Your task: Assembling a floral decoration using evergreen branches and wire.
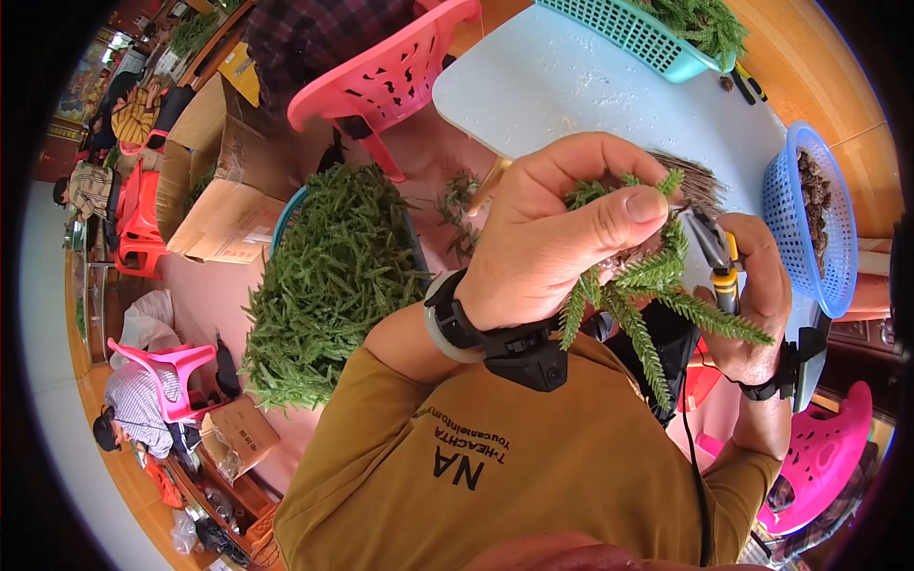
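Above the pale blue table [571,86], a green feathery sprig [657,285] is pinched by left hand [543,238] fingers; yellow-handled snips [719,262], clasped in the right hand [762,285], seem due a trimming cut.

Layout relative to the table [571,86]: one basket [628,29] at its far edge; a second basket [824,224] at its right edge; a chair [390,81] to its left; a heap of sprigs [324,285] lower left; both hands [543,238] [762,295] holding a sprig [657,285] before its near edge.
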Available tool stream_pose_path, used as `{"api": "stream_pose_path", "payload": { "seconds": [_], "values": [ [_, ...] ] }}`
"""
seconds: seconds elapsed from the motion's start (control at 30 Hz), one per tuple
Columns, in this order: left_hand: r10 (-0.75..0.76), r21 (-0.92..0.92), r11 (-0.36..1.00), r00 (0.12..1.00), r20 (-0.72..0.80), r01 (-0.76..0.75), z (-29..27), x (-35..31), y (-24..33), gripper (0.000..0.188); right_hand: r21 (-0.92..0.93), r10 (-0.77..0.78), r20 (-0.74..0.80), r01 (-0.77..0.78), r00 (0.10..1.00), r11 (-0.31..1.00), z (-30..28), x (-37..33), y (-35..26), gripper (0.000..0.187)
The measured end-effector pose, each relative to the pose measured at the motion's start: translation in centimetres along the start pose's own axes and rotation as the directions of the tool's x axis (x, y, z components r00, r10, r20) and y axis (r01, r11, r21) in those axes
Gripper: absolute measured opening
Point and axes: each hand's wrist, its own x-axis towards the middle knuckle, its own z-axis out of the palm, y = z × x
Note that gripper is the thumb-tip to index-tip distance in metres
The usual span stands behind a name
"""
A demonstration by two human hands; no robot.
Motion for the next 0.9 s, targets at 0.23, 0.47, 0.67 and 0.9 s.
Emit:
{"api": "stream_pose_path", "payload": {
  "seconds": [0.23, 0.47, 0.67, 0.9],
  "values": [
    [0.039, 0.053, 0.998, 0.999, -0.035, -0.037, 0.32, 0.11, -0.33, 0.019, 0.060, -0.007, 0.009, 0.007, 1.000, 0.998, -0.10, 0.05, -0.14, 0.040],
    [0.010, 0.017, 1.000, 1.000, 0.002, -0.010, -0.11, 0.26, -0.34, 0.019, 0.059, 0.008, 0.015, -0.008, 1.000, 0.998, -0.33, 0.02, -0.10, 0.039],
    [-0.034, -0.011, 0.999, 0.999, 0.007, 0.034, -0.39, 0.35, -0.30, 0.022, 0.053, 0.050, 0.021, -0.051, 0.999, 0.997, -0.42, 0.04, -0.56, 0.036],
    [-0.027, -0.021, 0.999, 0.999, -0.022, 0.026, -0.13, 0.39, -0.46, 0.020, 0.055, 0.096, 0.012, -0.096, 0.995, 0.994, -0.25, -0.09, -0.52, 0.032]
  ]
}}
